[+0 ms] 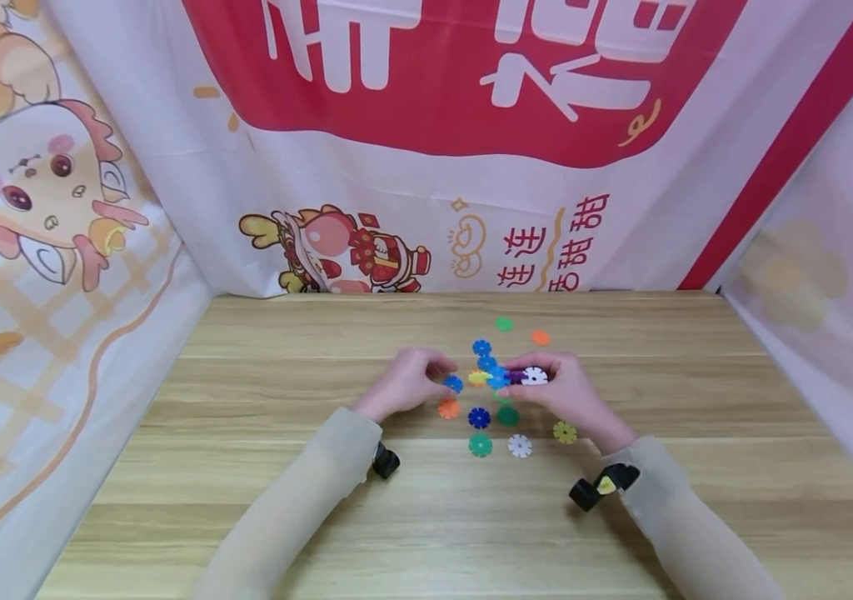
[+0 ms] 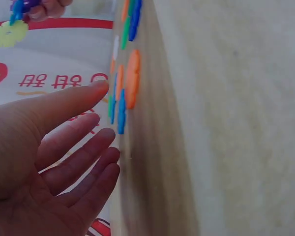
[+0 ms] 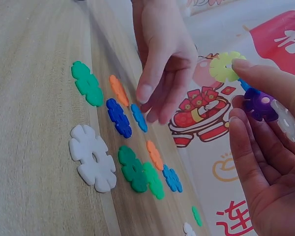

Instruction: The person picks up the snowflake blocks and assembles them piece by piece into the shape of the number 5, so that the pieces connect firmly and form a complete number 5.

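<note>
In the head view my right hand point(image 1: 565, 390) pinches a chain of joined plastic snowflake discs above the table. The right wrist view shows the chain's yellow disc point(image 3: 223, 67), purple disc point(image 3: 259, 104) and white disc point(image 3: 285, 120), with some blue between yellow and purple. My left hand point(image 1: 411, 382) hovers low, fingers loosely extended and thumb apart. Nearest to its fingertips is a loose blue disc point(image 1: 453, 383); in the left wrist view this blue disc point(image 2: 121, 113) stands apart from the fingers. An orange disc point(image 1: 449, 407) lies just in front of it.
Several loose discs lie around the hands on the wooden table point(image 1: 284, 517), among them a dark blue disc point(image 1: 479, 417), a green disc point(image 1: 481, 445), a white disc point(image 1: 520, 446) and a yellow-green disc point(image 1: 565, 432). Printed cloth point(image 1: 172, 192) hangs behind and at both sides.
</note>
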`<state>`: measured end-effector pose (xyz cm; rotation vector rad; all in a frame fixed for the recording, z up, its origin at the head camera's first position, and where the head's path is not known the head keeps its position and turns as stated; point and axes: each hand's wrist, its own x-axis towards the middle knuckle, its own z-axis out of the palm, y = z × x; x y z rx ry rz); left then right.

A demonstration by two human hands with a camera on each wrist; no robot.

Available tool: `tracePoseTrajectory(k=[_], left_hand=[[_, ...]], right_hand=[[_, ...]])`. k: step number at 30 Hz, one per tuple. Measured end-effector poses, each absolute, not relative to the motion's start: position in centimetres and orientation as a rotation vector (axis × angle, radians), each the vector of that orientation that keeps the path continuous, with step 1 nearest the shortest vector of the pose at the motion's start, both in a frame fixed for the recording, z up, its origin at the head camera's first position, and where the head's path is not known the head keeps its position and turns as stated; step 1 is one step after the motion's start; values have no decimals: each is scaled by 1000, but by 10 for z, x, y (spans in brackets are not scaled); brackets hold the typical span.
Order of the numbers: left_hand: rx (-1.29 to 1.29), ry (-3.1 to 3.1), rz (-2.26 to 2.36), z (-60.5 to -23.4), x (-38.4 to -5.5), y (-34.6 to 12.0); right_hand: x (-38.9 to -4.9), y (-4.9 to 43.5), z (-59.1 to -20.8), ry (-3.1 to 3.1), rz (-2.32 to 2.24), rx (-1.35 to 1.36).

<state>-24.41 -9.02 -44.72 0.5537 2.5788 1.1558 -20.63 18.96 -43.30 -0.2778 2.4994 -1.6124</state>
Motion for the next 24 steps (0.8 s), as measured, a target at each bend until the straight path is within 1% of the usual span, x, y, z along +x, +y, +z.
tracePoseTrajectory(k=[9,24], left_hand=[[552,2620,1068,-452,-254,-84],[464,2581,1011,-448,-257,-81]], right_hand=[[-206,190,-434,2495,-1622,-279],[-204,188,-432,2495,-1618,-283]])
